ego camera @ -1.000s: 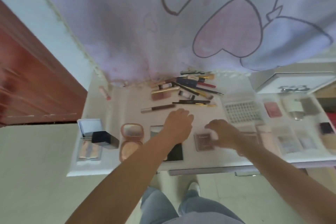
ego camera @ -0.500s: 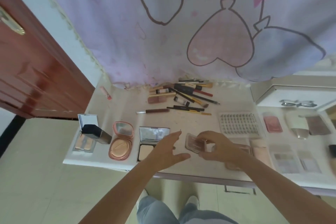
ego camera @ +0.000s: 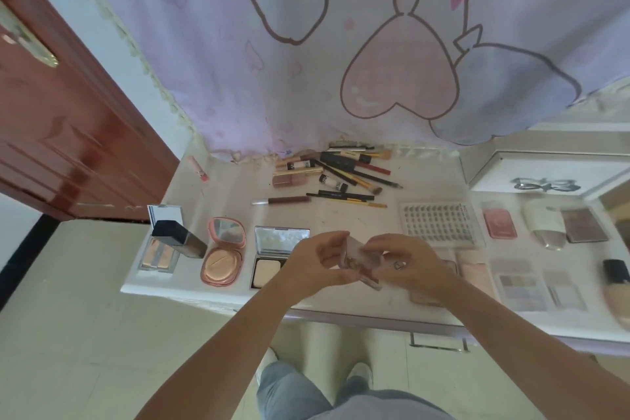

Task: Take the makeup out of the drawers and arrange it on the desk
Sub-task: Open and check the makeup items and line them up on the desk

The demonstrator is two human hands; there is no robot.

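Note:
Both hands hold a small clear-lidded eyeshadow palette [ego camera: 362,261] just above the front of the white desk [ego camera: 341,215]. My left hand [ego camera: 318,264] grips its left side, and my right hand [ego camera: 404,262] grips its right side, with the lid tilted up. On the desk to the left lie an open square powder compact [ego camera: 272,257], an open round pink compact [ego camera: 223,251] and a mirrored palette [ego camera: 160,247] with a dark foundation bottle [ego camera: 179,239] lying across it. A pile of pencils, brushes and tubes [ego camera: 335,172] sits at the back.
A false-lash tray [ego camera: 438,223], a pink blush [ego camera: 499,223], a brown palette [ego camera: 583,225], flat pale palettes [ego camera: 525,286] and a beige bottle [ego camera: 617,293] fill the right side. A white drawer box [ego camera: 545,176] stands at back right. Curtain behind, red door left.
My right hand lifted the small palette off the desk. My left hand came over from the square compact and took hold of its other side, and the lid now stands tilted up.

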